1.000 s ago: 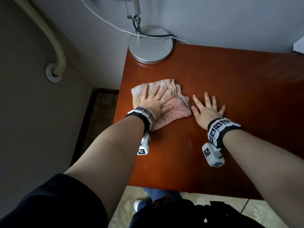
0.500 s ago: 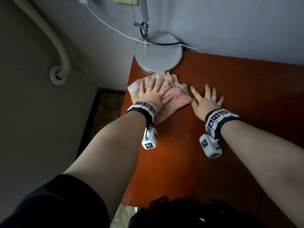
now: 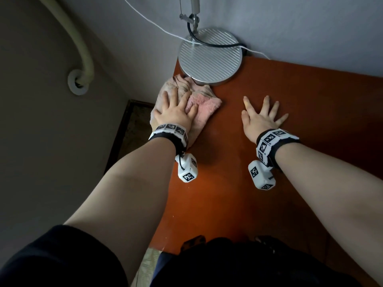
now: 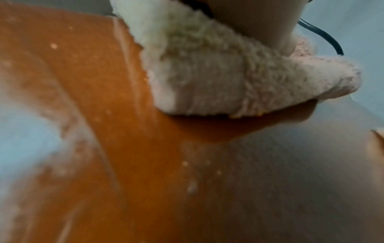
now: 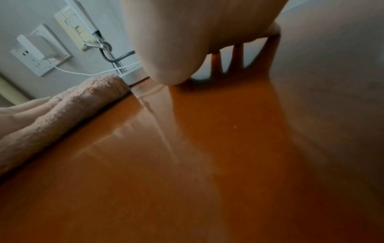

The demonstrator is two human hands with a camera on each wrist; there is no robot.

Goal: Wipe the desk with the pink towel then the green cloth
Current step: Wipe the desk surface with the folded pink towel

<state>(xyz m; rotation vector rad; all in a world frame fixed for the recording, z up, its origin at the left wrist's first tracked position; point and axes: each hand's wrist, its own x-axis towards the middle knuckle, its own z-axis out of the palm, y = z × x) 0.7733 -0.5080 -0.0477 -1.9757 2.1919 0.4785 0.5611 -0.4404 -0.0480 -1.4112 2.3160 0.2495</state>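
The pink towel (image 3: 204, 104) lies bunched at the far left corner of the red-brown desk (image 3: 269, 183), its far edge against the lamp base. My left hand (image 3: 176, 109) presses flat on it with straight fingers. In the left wrist view the towel (image 4: 207, 74) fills the top under my palm. My right hand (image 3: 261, 117) lies flat on the bare desk to the towel's right, fingers spread. The right wrist view shows the towel (image 5: 62, 111) at the left and my palm (image 5: 187, 41) on the wood. No green cloth is in view.
A round ribbed metal lamp base (image 3: 210, 59) stands at the desk's far left corner, with a black cable and a white cord (image 3: 157, 25) running along the wall. A wall socket with a white charger (image 5: 39, 49) is behind it. The desk's left edge drops to the floor.
My left hand has pushed the towel away from me and leftward until it meets the lamp base. The right hand has stayed flat on the desk.
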